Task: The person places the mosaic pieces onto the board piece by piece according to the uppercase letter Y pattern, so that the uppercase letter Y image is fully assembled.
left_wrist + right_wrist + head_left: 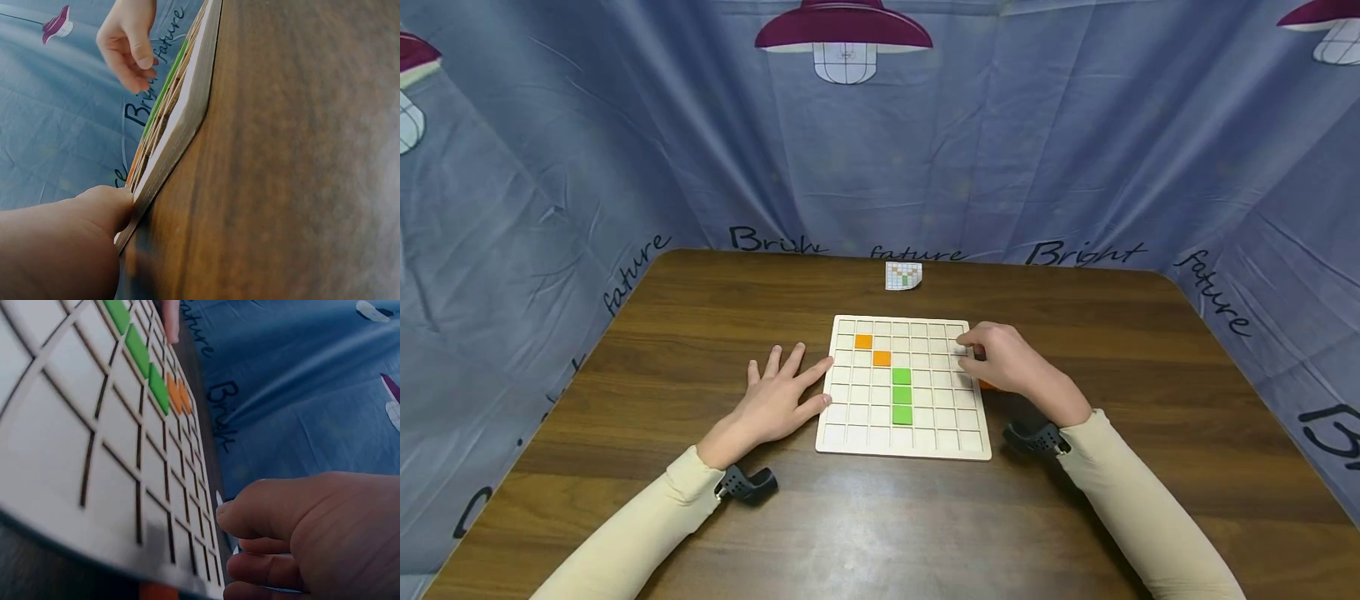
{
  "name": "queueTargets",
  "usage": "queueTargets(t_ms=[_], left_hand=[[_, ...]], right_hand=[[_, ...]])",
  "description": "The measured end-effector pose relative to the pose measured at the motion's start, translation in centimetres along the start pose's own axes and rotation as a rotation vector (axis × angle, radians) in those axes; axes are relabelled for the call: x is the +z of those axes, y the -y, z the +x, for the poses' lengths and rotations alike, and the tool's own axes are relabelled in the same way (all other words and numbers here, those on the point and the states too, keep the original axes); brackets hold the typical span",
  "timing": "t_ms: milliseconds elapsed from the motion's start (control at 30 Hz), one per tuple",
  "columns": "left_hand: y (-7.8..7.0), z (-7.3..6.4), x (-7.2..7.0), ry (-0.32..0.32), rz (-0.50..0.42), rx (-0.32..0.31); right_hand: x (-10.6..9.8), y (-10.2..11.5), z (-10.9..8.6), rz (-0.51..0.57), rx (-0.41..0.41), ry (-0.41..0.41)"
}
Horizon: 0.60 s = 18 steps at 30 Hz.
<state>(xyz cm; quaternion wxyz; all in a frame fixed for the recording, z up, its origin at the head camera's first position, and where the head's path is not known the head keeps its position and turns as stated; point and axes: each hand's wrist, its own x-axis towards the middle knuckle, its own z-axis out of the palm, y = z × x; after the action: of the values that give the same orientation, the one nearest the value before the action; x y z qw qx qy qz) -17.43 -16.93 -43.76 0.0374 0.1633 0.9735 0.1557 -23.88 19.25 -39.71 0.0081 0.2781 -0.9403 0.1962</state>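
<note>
A cream gridded board point(940, 417) lies on the wooden table. Set in its cells are orange square tiles point(882, 358) on a diagonal and a column of green square tiles point(902, 395). My left hand point(772, 406) is spread flat, thumb and index finger touching the board's left edge. Over the right edge hovers my right hand point(1006, 360), its fingers loosely bent and thumb apart from them. Nothing shows between those fingers in the left wrist view. Partly hidden below that hand, something orange point(987, 385) lies beside the board.
Behind the board lies a small paper card point(903, 276) printed with a coloured grid pattern. A blue curtain point(1000, 150) with lamp prints and lettering hangs along the table's far edge and sides. Dark bands with camera mounts point(1033, 437) sit at both wrists.
</note>
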Motion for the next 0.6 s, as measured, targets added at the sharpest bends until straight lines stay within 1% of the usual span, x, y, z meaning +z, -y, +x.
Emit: queueTargets(t_ms=[300,500,600], left_hand=[[0.0,0.0,0.0,0.014,0.006,-0.002],[0.1,0.0,0.0,0.012,0.007,-0.001],[0.2,0.0,0.0,0.014,0.009,-0.002]], right_hand=[[-0.2,-1.1,-2.1,-0.02,0.027,-0.014],[-0.1,-2.2,-3.7,-0.061,0.002,-0.021],[0.0,-2.6,-4.4,-0.078,0.011,-0.008]])
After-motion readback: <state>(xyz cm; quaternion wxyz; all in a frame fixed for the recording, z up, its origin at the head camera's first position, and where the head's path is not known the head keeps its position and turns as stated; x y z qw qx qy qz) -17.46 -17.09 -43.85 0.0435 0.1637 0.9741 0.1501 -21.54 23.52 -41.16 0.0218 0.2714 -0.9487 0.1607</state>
